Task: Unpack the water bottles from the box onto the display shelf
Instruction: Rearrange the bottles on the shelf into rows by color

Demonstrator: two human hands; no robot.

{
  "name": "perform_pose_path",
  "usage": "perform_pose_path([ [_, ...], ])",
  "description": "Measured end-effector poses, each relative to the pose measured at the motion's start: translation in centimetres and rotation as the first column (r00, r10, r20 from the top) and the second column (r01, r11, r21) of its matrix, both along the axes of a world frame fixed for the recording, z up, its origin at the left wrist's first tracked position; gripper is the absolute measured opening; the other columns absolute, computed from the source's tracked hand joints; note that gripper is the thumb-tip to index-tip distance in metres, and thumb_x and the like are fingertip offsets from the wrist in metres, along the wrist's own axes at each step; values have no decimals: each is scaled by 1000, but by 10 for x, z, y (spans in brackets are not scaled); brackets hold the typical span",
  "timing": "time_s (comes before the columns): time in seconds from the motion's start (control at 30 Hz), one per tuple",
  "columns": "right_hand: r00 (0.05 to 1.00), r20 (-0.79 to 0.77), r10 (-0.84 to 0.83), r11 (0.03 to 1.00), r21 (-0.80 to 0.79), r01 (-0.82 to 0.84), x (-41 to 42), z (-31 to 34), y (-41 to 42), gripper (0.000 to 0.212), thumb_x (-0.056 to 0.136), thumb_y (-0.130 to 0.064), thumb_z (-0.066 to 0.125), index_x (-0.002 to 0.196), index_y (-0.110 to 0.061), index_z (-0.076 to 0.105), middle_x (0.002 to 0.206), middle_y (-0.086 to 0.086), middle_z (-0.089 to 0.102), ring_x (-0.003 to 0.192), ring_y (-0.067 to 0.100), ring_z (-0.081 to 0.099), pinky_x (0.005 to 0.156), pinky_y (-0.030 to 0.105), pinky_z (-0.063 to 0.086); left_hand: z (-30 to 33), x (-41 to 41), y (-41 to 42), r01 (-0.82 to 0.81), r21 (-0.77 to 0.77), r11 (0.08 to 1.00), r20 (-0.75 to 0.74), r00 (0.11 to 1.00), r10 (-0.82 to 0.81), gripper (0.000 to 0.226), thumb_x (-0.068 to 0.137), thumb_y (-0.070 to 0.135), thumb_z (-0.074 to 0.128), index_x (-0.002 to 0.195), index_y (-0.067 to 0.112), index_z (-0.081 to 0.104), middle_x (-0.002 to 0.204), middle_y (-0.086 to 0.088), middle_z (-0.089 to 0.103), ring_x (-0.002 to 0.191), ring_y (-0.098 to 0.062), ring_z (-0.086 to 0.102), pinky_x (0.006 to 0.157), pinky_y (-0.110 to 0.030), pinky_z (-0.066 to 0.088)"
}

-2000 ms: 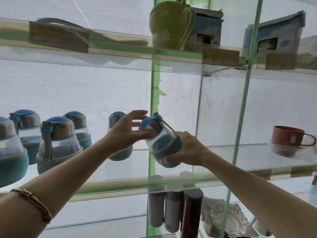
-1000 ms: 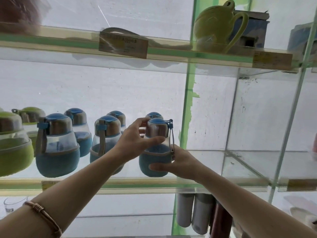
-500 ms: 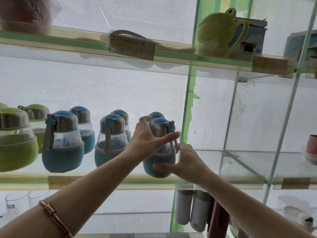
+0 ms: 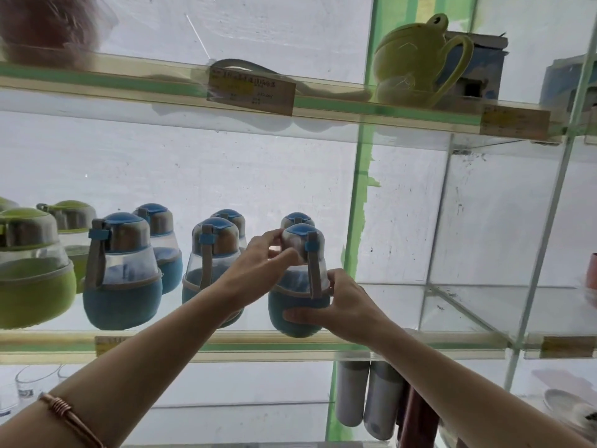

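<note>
Glass shelf (image 4: 290,345), white wall behind: blue bottle (image 4: 300,305) upright nr front edge; left hand (image 4: 258,270) fingers pinch its cap, right hand (image 4: 342,305) fingers clamped on base.

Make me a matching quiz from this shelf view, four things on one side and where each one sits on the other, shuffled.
Things:
1. yellow-green teapot
2. blue bottle with a strap
3. green bottle
4. grey flasks

Places:
A. far left of the middle shelf
B. upper shelf, right of the green post
C. below the middle shelf, beside the green post
D. between the left hand and right hand

Pairs: 1-B, 2-D, 3-A, 4-C
</note>
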State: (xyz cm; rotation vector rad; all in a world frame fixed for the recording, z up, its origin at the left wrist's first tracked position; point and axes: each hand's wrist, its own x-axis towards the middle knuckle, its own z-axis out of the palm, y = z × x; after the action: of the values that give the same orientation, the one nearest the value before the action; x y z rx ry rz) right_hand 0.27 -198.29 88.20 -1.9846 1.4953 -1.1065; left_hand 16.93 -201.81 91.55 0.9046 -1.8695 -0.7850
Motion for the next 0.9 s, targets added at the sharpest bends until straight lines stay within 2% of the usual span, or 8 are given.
perform_pose_path([
  [0.07,999,4,-44,999,5,44,4,-5,-2,55,67,-39,84,103,-28,44,105,-6,57,90,3,57,64,10,46,-2,-4,4,-26,-11,1000,-16,1000,25,59,78,50,64,127,24,44,126,2,52,109,-13,52,71,-13,41],
  [0.13,996,2,-89,996,1,89,5,-10,-5,73,63,-46,84,115,-23,38,108,-6,57,94,7,59,68,16,49,-4,-7,6,-91,-71,993,-26,996,90,59,77,43,72,126,24,45,119,6,54,107,-12,53,76,-17,47],
  [0.23,989,-76,-128,990,-72,122,4,-18,-16,80,58,-59,81,117,-26,39,109,-8,56,96,10,59,75,24,53,-8,-8,4,-121,-106,987,-57,992,116,65,74,36,76,129,20,47,116,7,58,107,-12,56,88,-29,52],
  [0.3,974,-153,-164,981,-133,144,4,-23,-25,88,48,-78,72,118,-32,44,108,-10,58,93,8,60,74,30,56,-9,-6,0,-84,-89,993,-66,995,78,59,73,34,77,124,23,50,115,8,60,107,-10,57,88,-27,52],
  [0.37,962,-194,-193,974,-159,163,3,-26,-33,95,41,-88,63,118,-35,47,106,-11,59,89,7,61,72,32,57,-10,-4,-5,-49,-71,996,-76,996,43,53,73,32,78,119,26,52,114,9,62,108,-8,57,85,-23,51],
  [0.53,947,-242,-212,969,-180,171,4,-26,-40,94,42,-89,59,120,-36,46,105,-10,57,88,8,60,71,33,57,-14,-4,-14,-16,-52,999,-114,993,10,57,74,30,77,124,23,52,117,7,62,111,-9,57,89,-26,52],
  [0.73,957,-227,-183,978,-145,153,6,-17,-37,94,43,-85,61,120,-33,47,108,-9,54,93,10,57,74,35,55,-14,-6,-21,-15,-44,999,-124,992,9,62,74,27,77,129,21,49,119,7,60,111,-7,56,77,-14,49],
  [0.9,951,-236,-198,975,-149,166,9,-20,-46,107,34,-96,54,120,-32,50,104,-5,59,90,12,60,71,37,57,-15,-6,-20,-3,-41,999,-128,992,-2,67,66,37,74,126,23,49,116,11,59,106,-1,56,70,-11,49],
])
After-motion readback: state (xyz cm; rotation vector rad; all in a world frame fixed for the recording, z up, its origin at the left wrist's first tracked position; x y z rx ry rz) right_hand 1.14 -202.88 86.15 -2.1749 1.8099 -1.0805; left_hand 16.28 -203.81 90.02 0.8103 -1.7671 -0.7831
